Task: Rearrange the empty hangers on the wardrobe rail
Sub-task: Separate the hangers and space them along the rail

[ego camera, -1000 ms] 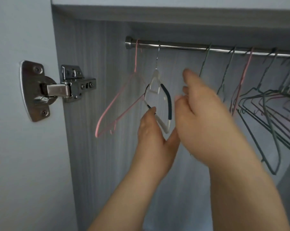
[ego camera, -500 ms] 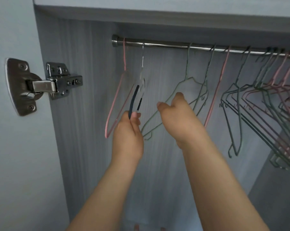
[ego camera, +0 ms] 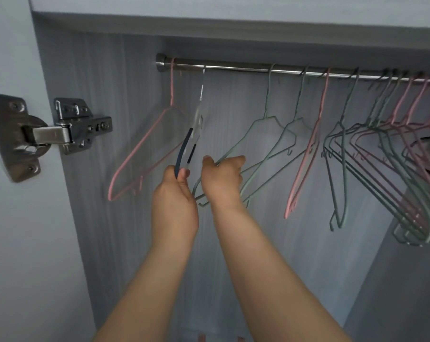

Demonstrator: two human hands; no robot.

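While the long chrome wardrobe rail (ego camera: pixel 246 69) carries a few spaced hangers at its left end, a tangled bunch of green and pink wire hangers (ego camera: pixel 394 149) crowds the right, so most sorting looks undone. Leftmost hangs a pink wire hanger (ego camera: pixel 144 143), then a clear plastic hanger with dark blue grips (ego camera: pixel 184 149), its lower end pinched by the left hand (ego camera: pixel 174 201). The right hand (ego camera: pixel 221 178) curls round the sloping arm of a pale green wire hanger (ego camera: pixel 236 143), perhaps two wires.
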